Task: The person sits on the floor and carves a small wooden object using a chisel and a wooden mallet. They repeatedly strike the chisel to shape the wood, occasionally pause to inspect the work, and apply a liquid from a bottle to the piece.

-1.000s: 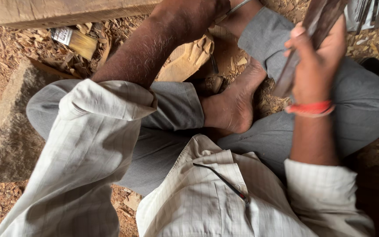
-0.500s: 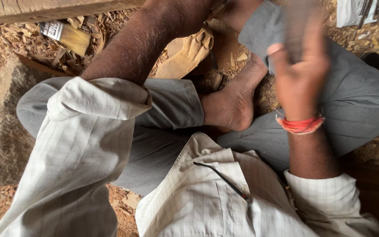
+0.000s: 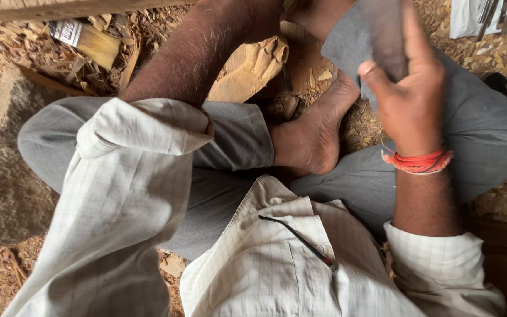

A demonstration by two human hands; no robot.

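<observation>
Right hand point(image 3: 409, 97) up high, fingers curled tight around a dark, blurred wooden mallet point(image 3: 385, 35) — a thick, dull block that runs up out of the top of the frame, its exact shape lost in the blur. A bright red thread band point(image 3: 419, 161) wraps the wrist just below. The left forearm reaches away to the top edge and the left hand itself is out of view, so whether it is open or closed cannot be told. Just beside that forearm lies the carved wood piece point(image 3: 250, 67) — pale, smooth, with rounded cut ridges, resting on the ground ahead of the bare foot point(image 3: 312, 138). The person sits cross-legged in soft grey trousers and a cream shirt with a fine check, sleeves rolled. The ground is reddish earth littered with curled wood shavings point(image 3: 500, 56). At far left sits a rough, grainy stone block point(image 3: 1, 176), and above it a paintbrush point(image 3: 86, 40) with a metal ferrule and straw-coloured bristles.
</observation>
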